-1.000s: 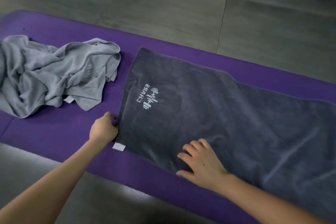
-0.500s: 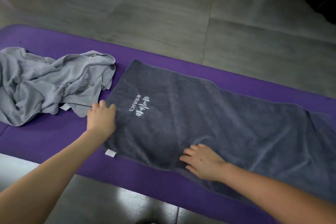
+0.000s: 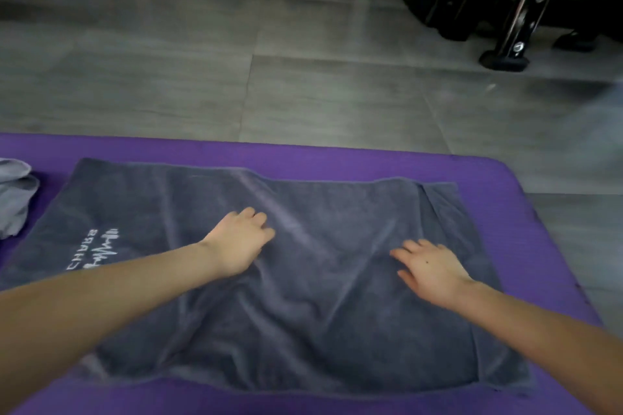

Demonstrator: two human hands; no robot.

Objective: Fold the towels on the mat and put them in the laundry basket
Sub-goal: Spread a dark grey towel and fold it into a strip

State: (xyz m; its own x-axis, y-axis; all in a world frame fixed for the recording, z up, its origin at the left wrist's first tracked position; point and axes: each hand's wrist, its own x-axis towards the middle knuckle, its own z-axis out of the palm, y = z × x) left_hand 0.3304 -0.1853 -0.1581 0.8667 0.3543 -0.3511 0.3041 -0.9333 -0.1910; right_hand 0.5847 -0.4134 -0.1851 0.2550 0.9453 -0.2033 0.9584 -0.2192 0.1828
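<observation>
A dark grey towel (image 3: 303,330) with a white logo near its left end lies spread flat on the purple mat (image 3: 337,158). Its far right corner is turned over a little. My left hand (image 3: 237,242) rests palm down on the towel's middle, fingers slightly bent against the cloth. My right hand (image 3: 429,271) lies flat on the towel further right, fingers straight and spread. A light grey towel (image 3: 13,195) is bunched at the mat's left edge, mostly out of frame. No laundry basket is in view.
Grey tiled floor (image 3: 303,77) runs beyond the mat. Black gym equipment (image 3: 505,10) with metal legs stands at the far right, and dark shapes line the top edge. The mat's right end (image 3: 546,246) is rounded, with floor beside it.
My view has swung right and up. My left hand left the towel's left edge and slid to its middle; my right hand moved further right along the towel. The light grey towel is nearly out of frame.
</observation>
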